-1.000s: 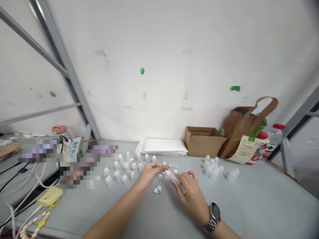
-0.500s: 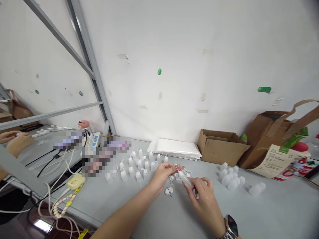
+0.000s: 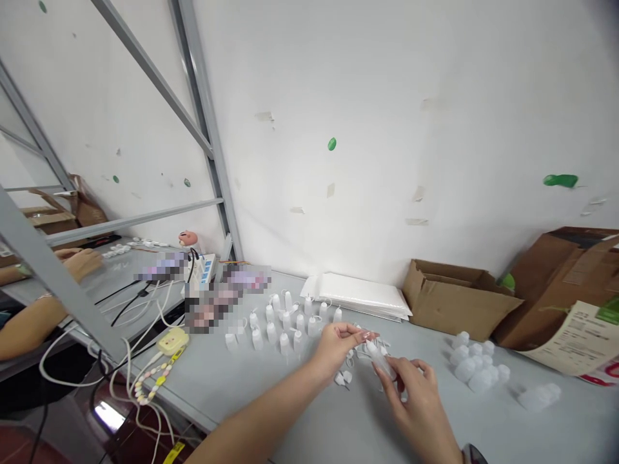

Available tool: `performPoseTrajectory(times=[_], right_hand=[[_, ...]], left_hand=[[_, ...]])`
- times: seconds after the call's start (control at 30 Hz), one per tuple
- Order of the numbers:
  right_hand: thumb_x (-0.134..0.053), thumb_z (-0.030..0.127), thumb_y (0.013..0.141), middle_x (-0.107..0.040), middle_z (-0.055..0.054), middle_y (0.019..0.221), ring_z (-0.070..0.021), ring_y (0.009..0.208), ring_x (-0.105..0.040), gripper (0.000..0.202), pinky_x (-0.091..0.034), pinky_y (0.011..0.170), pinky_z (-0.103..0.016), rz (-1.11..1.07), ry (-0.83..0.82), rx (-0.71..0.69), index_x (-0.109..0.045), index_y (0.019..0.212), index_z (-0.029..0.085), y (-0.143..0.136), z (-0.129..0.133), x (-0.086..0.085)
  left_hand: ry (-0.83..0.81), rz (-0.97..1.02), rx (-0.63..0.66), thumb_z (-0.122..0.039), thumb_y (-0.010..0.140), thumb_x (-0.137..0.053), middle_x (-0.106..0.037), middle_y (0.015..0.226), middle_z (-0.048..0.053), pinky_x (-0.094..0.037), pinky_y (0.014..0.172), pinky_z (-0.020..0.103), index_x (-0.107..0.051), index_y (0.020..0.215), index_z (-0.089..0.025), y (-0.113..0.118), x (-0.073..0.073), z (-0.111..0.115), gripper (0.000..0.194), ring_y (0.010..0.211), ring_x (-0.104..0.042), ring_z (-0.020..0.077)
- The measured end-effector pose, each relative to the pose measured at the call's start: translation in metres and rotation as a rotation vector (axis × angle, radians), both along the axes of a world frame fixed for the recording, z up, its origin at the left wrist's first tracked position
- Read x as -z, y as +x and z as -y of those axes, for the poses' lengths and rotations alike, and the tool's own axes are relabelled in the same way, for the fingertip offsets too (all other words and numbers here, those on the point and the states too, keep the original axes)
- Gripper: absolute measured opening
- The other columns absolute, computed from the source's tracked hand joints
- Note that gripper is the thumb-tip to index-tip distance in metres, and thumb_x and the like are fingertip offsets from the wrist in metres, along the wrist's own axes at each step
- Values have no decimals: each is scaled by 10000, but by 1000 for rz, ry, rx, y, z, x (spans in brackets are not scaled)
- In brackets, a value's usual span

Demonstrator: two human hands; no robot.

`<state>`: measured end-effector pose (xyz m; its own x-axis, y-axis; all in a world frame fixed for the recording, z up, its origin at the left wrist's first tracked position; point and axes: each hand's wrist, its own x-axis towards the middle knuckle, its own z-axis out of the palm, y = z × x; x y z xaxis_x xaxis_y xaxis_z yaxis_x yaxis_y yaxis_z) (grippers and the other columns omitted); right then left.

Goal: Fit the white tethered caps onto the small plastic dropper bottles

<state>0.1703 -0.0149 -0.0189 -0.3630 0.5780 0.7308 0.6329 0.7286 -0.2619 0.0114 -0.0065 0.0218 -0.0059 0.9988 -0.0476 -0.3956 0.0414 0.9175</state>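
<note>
My right hand (image 3: 413, 393) is closed around a small translucent bottle (image 3: 384, 365), which tilts up and to the left. My left hand (image 3: 341, 348) pinches at the bottle's white tip; any small part between its fingers is too small to tell. Small white caps (image 3: 343, 378) and nozzle pieces lie on the grey table beneath and behind the hands. Left of my left hand several capped white bottles (image 3: 271, 333) stand in rows. To the right are several translucent bottles without caps (image 3: 476, 367) in a cluster, with a few more (image 3: 539, 397) farther right.
White padded envelopes (image 3: 358, 295) and an open cardboard box (image 3: 457, 299) are against the wall, beside a brown paper bag (image 3: 556, 290). Left are a power strip (image 3: 203, 270), cables, a yellow case (image 3: 173, 341) and a metal frame. Beyond it, another person's hands (image 3: 80, 263) work.
The view has shifted, so the table's contents appear farther right and more of the neighbouring person's arms shows. Both my hands remain at the same bottle.
</note>
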Motion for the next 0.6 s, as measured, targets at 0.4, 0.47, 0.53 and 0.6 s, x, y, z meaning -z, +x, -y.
performPoseTrajectory(times=[0.4, 0.47, 0.53, 0.6], right_hand=[[-393, 338, 917, -539, 24, 619, -114, 495, -483, 224, -333, 767, -373, 1, -5, 27, -530, 940, 162, 0, -2, -3], [-389, 331, 919, -551, 18, 627, -118, 510, -491, 226, -338, 770, -367, -7, -11, 50, -539, 943, 163, 1, -2, -6], [-383, 317, 921, -565, 12, 638, -121, 523, -496, 224, -342, 775, -363, -12, -25, 82, -546, 939, 165, 3, -3, -8], [-379, 299, 922, -583, 4, 659, -128, 550, -513, 223, -344, 786, -364, -6, -38, 110, -548, 975, 162, 4, -3, -8]], left_hand=[[62, -28, 4, -335, 685, -676, -716, 924, 108, -420, 906, 351, -704, 707, -160, -1, 1, -2, 179, 975, -615, 258], [52, -44, -30, -376, 726, -623, -704, 977, 102, -408, 911, 352, -711, 772, -163, -3, 1, -3, 235, 970, -613, 252], [23, -78, -64, -409, 758, -570, -692, 1015, 93, -389, 915, 352, -706, 851, -165, -5, 1, -4, 294, 940, -622, 241], [7, -103, -61, -427, 770, -540, -683, 1033, 94, -379, 911, 347, -697, 880, -161, -6, 1, -5, 328, 966, -608, 242]])
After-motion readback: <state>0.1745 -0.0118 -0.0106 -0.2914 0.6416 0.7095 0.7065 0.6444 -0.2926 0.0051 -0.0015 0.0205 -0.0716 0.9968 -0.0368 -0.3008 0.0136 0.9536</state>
